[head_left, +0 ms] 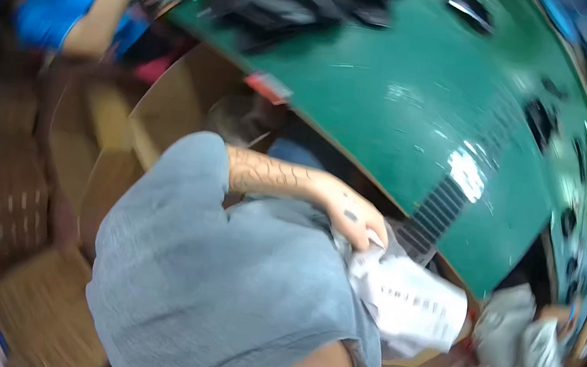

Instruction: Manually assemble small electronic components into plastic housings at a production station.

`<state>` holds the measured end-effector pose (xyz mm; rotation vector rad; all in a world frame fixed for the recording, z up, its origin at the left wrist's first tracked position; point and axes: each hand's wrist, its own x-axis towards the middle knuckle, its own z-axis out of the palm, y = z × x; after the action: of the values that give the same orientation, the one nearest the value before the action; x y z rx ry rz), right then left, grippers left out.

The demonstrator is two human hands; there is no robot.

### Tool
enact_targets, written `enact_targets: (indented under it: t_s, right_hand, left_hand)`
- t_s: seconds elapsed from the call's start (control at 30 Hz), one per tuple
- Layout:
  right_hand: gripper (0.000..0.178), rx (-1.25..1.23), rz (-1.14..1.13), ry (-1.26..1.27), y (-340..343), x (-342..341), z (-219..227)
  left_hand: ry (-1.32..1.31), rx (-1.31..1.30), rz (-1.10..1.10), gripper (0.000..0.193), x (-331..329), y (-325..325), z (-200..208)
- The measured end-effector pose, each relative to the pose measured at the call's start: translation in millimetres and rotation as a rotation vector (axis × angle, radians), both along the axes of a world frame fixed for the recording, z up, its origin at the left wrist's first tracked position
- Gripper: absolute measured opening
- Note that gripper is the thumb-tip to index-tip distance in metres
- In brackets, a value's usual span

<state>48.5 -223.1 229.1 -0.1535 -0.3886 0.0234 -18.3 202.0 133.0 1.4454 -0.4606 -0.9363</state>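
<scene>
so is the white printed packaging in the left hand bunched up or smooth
Bunched up at the grip: the white printed packaging gathers beside the left hand, though its printed end spreads smoother.

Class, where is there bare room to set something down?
Bare: the broad middle of the green table, between the black pile and the row of dark bars; also the lower corner right of that row. Crowded: the upper-left end, under that pile; by the near edge, around the white package.
</scene>
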Motion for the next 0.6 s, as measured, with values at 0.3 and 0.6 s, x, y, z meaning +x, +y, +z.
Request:
enact_targets:
  t_s: [0.3, 0.6]
  right_hand:
    - [0.068, -0.041, 0.67, -0.122, 148, 164, 7]
    - [0.061, -1.139, 0.542, 0.069, 326, 152, -2]
  left_hand:
    - [-0.005, 1.226, 1.283, 0.025, -275, 178, 47]
    - [0.252, 1.408, 1.273, 0.041, -282, 177, -159]
